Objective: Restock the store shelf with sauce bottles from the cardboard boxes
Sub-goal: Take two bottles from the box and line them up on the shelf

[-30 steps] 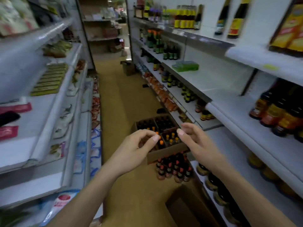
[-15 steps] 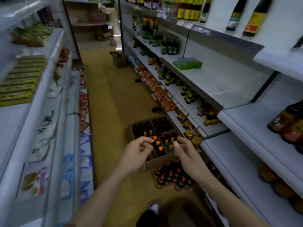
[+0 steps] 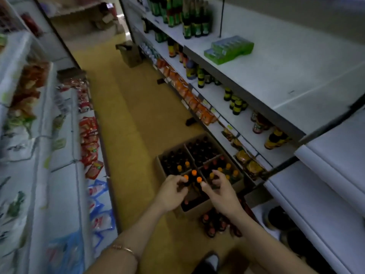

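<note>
Right now I am reaching down with both hands into the open brown cardboard box [image 3: 197, 209] that sits on the yellow floor [image 3: 128, 135] beside the white shelving. It is split into compartments, and the dark sauce bottles with orange caps [image 3: 194, 172] stand upright in the nearer ones. My left hand [image 3: 171, 191] has its fingers loosely curled, the tips close to or touching one orange cap; I cannot tell whether it grips yet. My right hand [image 3: 219, 191] hovers over the neighbouring caps with fingers spread and bent, holding nothing that I can see. I judge this as the pick-up step: bottles still in the box, none lifted. Next I need to close each hand round a bottle neck, draw it straight up past its neighbours, and carry it to the bare white shelf [image 3: 316, 204] on my right. More orange-capped bottles [image 3: 213, 224] stand on the floor just beside the box.
</note>
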Demonstrator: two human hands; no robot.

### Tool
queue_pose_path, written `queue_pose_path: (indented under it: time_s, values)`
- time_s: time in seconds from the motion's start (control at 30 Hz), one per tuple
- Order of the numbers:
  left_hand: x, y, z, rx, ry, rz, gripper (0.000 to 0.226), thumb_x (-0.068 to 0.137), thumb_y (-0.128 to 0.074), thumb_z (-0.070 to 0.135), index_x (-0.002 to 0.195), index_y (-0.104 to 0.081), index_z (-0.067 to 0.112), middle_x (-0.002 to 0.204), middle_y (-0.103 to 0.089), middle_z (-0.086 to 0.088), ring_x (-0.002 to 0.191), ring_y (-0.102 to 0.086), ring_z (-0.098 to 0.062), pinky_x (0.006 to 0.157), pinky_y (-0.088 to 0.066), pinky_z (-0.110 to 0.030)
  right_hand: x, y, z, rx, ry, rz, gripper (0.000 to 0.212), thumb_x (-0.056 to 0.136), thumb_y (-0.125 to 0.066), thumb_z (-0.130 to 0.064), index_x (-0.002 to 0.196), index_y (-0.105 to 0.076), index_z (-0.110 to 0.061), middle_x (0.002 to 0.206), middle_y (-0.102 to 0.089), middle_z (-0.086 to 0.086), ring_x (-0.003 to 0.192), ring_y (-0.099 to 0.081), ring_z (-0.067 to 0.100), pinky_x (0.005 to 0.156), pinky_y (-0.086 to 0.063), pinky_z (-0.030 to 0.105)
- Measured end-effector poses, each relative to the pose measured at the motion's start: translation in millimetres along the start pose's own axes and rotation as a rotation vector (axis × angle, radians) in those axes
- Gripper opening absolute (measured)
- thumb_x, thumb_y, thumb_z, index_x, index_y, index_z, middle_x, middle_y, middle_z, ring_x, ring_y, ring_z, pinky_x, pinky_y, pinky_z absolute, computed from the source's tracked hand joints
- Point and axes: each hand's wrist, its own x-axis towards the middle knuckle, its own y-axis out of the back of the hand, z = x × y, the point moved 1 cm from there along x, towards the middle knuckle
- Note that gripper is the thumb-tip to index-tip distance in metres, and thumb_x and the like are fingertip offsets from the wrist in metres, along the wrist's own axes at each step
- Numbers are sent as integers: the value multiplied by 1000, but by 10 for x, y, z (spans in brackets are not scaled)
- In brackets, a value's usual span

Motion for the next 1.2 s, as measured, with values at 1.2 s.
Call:
queue_pose_path:
  time_s: [1.2]
  values:
    - [4577,-3171,-3199,-201,60,-178,48,91,-63,6,135,-44,13,137,-50,-7,128,-45,-24,105,-37,-30,3507,-2397,4375,71,-359,36,57,89,-66,-9,142,-45,-15,147,-46,4,138,-38,23,112,-30,32]
